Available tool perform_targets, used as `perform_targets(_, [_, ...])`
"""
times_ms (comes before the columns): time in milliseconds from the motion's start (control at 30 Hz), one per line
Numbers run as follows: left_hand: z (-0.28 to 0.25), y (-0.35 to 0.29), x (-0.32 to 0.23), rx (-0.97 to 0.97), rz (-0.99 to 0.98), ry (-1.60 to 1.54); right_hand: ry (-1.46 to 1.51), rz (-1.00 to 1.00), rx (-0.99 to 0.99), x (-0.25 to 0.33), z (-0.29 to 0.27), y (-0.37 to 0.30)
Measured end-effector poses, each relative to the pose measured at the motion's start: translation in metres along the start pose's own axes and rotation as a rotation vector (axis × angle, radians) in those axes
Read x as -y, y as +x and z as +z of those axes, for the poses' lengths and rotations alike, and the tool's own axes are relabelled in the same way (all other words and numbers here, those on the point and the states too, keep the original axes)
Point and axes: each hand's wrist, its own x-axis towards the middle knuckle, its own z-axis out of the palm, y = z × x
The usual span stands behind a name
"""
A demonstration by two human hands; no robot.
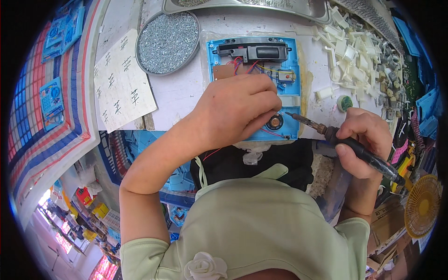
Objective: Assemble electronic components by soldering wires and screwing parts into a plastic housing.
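A blue plastic casing lies open on the white table in front of me, wired inside. It holds a long black part at the far end, a brown board and a small round speaker near its front edge. My left hand is closed over the casing's left and middle, beside the speaker; whatever its fingertips pinch is hidden. In my right hand is a soldering iron, gripped by its black handle. Its tip points left, just above the casing's right side near the speaker.
A round tray of small screws stands at the far left, beside a handwritten paper sheet. White plastic parts are heaped at the right, with a small green roll nearer me. A metal tray borders the back. A yellow fan is at lower right.
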Motion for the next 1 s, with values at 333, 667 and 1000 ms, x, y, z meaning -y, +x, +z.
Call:
perform_targets(333, [0.002, 0.0, -0.005, 0.003, 0.0, 0.077, -0.01, -0.034, 0.052, -0.003, 0.01, 0.006])
perform_targets(667, [0.003, 0.001, -0.005, 0.003, 0.006, 0.075, -0.016, -0.021, 0.071, -0.001, 0.011, 0.01])
perform_targets(1000, [0.003, 0.001, -0.006, 0.01, 0.011, 0.089, 0.033, 0.098, 0.063, 0.0, 0.011, 0.009])
